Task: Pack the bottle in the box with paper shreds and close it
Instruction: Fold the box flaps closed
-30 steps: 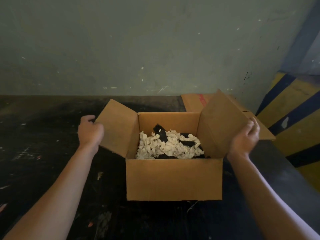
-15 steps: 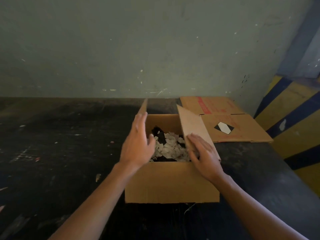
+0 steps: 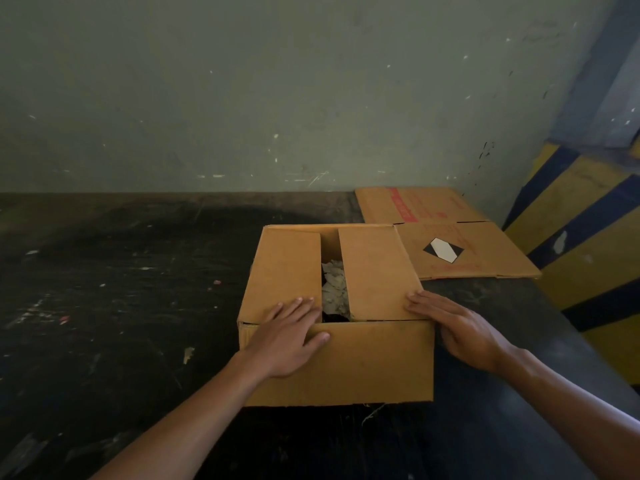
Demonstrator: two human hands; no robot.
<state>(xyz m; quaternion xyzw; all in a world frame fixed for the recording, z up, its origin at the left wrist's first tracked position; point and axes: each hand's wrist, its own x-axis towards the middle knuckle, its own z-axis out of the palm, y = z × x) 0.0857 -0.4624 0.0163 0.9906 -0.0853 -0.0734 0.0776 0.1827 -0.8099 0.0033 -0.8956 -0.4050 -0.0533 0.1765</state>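
On the dark tabletop [image 3: 121, 289], flat open hands are pressing the box [image 3: 337, 362] flaps down. Paper shreds [image 3: 334, 289] are showing through the gap; released, the flaps may be springing up, though the bottle seems hidden.

box [image 3: 341, 358] on table [image 3: 121, 289], paper shreds [image 3: 334, 287] inside — flattened cardboard [image 3: 460, 251] behind-right

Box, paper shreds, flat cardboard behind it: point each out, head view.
box [image 3: 339, 362]: head view, bare front wall.
paper shreds [image 3: 334, 289]: head view, pale pile seen through the gap between the flaps.
flat cardboard [image 3: 485, 251]: head view, bare panel right of its diamond mark.
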